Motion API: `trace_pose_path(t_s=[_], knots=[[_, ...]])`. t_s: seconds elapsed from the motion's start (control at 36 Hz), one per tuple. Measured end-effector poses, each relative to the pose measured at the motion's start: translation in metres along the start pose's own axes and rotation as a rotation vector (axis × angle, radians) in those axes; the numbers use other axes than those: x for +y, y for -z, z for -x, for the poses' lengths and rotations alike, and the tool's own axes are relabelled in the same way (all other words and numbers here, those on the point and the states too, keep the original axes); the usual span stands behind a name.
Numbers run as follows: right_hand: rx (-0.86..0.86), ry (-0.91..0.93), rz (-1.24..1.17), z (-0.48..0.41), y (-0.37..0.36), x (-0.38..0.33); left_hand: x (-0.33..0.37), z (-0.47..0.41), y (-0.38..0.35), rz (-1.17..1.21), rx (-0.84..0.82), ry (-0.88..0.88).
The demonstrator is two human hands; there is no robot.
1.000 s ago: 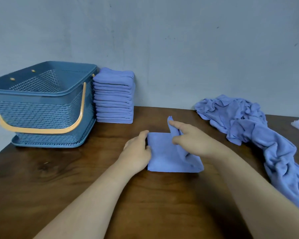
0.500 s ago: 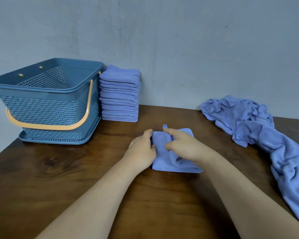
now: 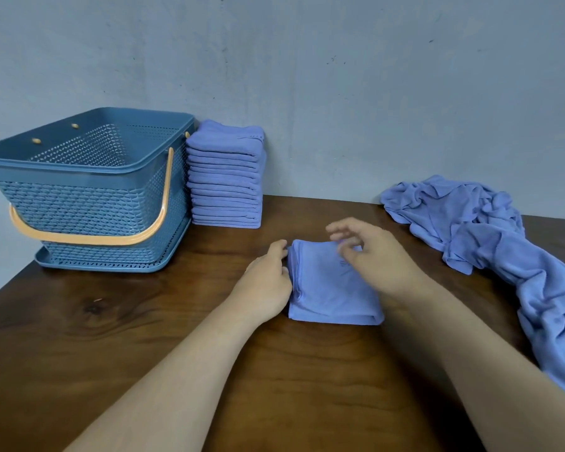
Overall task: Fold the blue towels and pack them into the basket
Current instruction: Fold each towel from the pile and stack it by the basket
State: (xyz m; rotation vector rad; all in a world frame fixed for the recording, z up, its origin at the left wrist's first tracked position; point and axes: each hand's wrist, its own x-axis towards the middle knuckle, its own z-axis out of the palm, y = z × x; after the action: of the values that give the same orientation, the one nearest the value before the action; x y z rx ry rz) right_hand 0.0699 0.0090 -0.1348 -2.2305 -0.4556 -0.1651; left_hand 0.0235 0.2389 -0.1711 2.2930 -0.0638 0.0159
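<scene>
Left arm: reaches in from the lower left, forearm bare, lying low over the table [image 3: 137, 360].
Left hand [image 3: 265, 282]: set against the left side of the folded towel [image 3: 323, 295]; the fingers curl onto its left edge and the thumb lies at its far left corner, so this hand holds the towel.
Right arm: comes in from the lower right and crosses the towel's right side.
Right hand [image 3: 377, 256]: blurred, over the towel's far right part, fingers loose and spread, gripping nothing; whether the thumb touches the cloth I cannot tell.
Folded towel: a flat blue square on the table between the two hands, its near edge free.
Basket [image 3: 88, 197]: blue, open-weave, at the far left of the table, well apart from the hands, its orange handle [image 3: 88, 238] swung down over the near wall.
Stack of folded towels [image 3: 225, 177]: just beside the basket's right wall, against the grey wall [image 3: 340, 93].
Unfolded towels [image 3: 490, 243]: a crumpled blue heap running along the table's right side, near the right forearm.
Between hands and basket: bare wood only.
</scene>
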Motion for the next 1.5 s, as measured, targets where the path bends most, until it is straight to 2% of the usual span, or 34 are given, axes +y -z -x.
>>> trace_pose_path(t_s=[0.08,0.22,0.39,0.67,0.75,0.83,0.89,0.92,0.97,1.03,1.19,1.33,1.39,1.5], knots=[[-0.152,0.119,0.265,0.005,0.001,0.02,0.001,0.001,0.0,0.011,0.005,-0.001],[-0.283,0.093,0.331,0.019,-0.009,0.025,0.0,0.0,-0.002,-0.027,0.011,-0.003],[-0.505,0.104,0.65,0.022,-0.018,0.011,-0.001,0.0,-0.006,-0.042,0.024,-0.002],[-0.548,0.126,0.714,0.022,-0.022,0.006,-0.004,-0.006,-0.013,0.02,0.068,0.002],[-0.427,0.131,0.489,0.027,-0.023,0.01,-0.002,-0.005,-0.018,-0.09,0.112,-0.021],[0.029,0.082,0.106,0.035,-0.016,0.021,0.0,-0.004,-0.02,-0.183,0.139,-0.024],[0.275,-0.033,0.143,0.036,-0.005,0.031,0.0,-0.004,-0.019,-0.236,0.159,0.006],[0.308,-0.113,0.233,0.036,0.0,0.035,-0.001,-0.003,-0.019,-0.264,0.174,0.022],[0.249,-0.254,0.402,0.037,0.005,0.042,-0.001,-0.002,-0.018,-0.321,0.198,0.034],[0.172,-0.322,0.409,0.038,0.005,0.045,0.001,-0.002,-0.018,-0.34,0.198,0.035],[0.114,-0.342,0.26,0.025,-0.004,0.045,0.006,-0.007,-0.019,-0.254,0.181,0.096],[0.134,-0.32,-0.085,0.028,-0.004,0.034,0.007,-0.007,-0.02,-0.178,0.186,0.085],[0.128,-0.297,-0.269,0.031,-0.001,0.026,0.007,-0.005,-0.018,-0.025,0.184,0.054],[0.12,-0.17,-0.686,0.035,0.006,0.012,0.019,0.001,-0.016,0.647,0.169,0.053]])
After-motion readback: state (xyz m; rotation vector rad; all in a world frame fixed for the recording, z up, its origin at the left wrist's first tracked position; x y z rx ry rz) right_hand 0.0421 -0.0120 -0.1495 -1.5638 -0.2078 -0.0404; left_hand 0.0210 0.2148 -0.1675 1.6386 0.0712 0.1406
